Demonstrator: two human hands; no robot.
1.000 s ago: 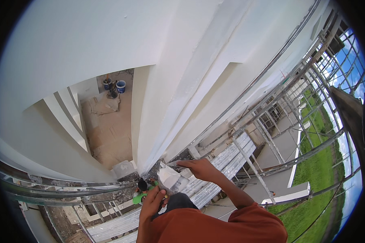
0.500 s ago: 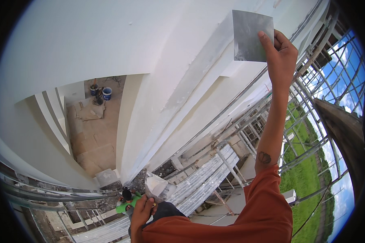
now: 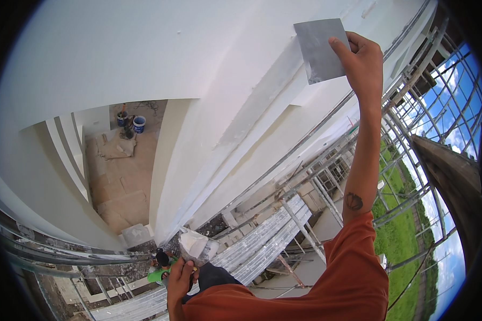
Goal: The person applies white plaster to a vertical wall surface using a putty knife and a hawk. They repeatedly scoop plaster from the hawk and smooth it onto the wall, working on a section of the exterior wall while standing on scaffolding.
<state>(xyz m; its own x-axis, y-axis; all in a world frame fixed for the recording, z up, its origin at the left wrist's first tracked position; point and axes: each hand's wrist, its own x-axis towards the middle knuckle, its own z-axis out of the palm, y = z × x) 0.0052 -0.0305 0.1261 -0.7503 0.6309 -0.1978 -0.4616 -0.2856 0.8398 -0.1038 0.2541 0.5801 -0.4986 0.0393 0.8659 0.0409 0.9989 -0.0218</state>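
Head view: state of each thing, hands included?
Right hand: closed, pinching grey sheet.
Grey sheet: flat, tilted; contact with wall unclear.
Left hand: closed, holding plate.
Plate: loaded with white paste.
White paste: heaped.
Blue bucket: upright, open-topped; contents unclear.
Floor sheet: rumpled.

It's grey on the square blade [image 3: 320,53], off-white on the wall [image 3: 235,69] behind it, rust-orange on the sleeve [image 3: 354,243] below it, white-streaked grey planks [image 3: 270,235] down-left of it, vivid green grass [image 3: 397,232] down-right, and white-patched blue sky [image 3: 452,80] right of it!
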